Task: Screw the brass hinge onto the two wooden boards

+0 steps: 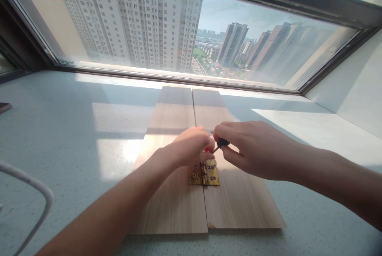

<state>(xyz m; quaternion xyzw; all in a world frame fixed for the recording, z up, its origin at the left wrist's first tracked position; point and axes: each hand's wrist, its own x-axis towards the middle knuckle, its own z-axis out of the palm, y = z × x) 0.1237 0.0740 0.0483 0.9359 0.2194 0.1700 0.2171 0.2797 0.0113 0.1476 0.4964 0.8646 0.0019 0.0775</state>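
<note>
Two pale wooden boards (173,208) lie flat side by side, a narrow seam between them. A worn brass-coloured hinge (212,173) spans that seam, with screws or holes showing in its leaves. From the right, my right hand (259,148) grips a screwdriver (223,142) by its dark handle, the thin shaft slanting down to the left. My left hand (191,146) rests over the seam, covering the hinge's far edge. Its fingers are pinched close to the screwdriver's tip, and whatever is between them is hidden.
The boards lie on a speckled white sill (119,117) below a large dark-framed window (179,77). A white cable (44,192) curves in at the lower left. A small brown object (4,107) is cut off by the left edge.
</note>
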